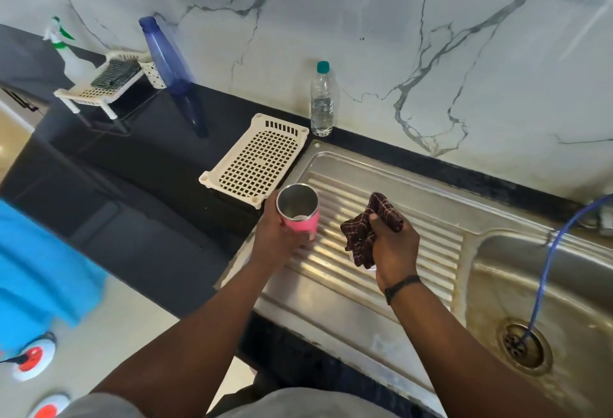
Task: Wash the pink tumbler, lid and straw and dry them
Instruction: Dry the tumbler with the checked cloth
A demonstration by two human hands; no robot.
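Left hand gripping pink tumbler, right hand clutching checked cloth, over steel drainboard, marble-look wall

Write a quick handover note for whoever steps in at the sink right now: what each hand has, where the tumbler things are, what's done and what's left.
Left hand: grips the pink tumbler, open end up and tilted, over the left edge of the draining board.
Right hand: holds a bunched dark checked cloth above the draining board; something pale shows just under the cloth, too hidden to name.
Lid and straw: not clearly in view.
Done: nothing is in the sink basin; washing looks over, though I cannot confirm it.
Left: wipe the tumbler with the cloth, dry the lid and straw, probably set them on the white rack.
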